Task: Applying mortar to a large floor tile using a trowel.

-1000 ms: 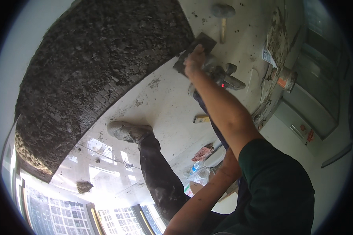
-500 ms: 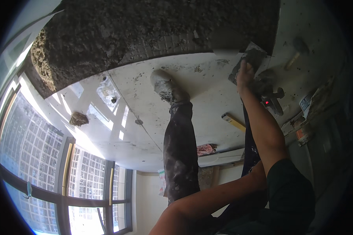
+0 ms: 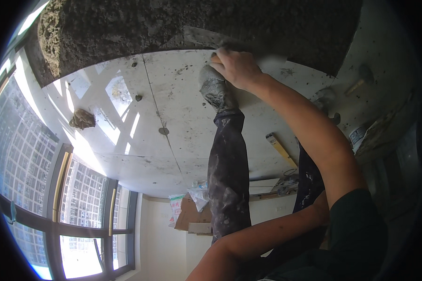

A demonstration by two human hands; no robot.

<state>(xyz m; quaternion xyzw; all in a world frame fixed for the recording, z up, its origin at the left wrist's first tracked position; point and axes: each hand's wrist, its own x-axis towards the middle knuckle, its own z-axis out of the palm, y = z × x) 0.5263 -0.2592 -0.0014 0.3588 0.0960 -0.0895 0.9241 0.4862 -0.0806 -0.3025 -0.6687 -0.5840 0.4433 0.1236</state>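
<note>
My right hand is closed round the handle of a flat trowel, at the near edge of a dark, rough bed of wet mortar. Most of the trowel's blade is hidden by the hand or blurs into the mortar. Just below the hand is my shoe, smeared with grey, on the pale floor. My left forearm crosses low in front of me towards my right leg. The left hand is hidden behind the right arm, so its fingers do not show.
A yellow spirit level lies near my right leg. Farther right is a dark-headed mallet. A tool is half covered by my right arm. A crumpled brown lump sits on the left, by tall windows. Cardboard leans behind.
My right hand has swept the trowel leftward from the right end of the mortar to its near edge above my shoe. The view has shifted a little; my left arm stays low.
</note>
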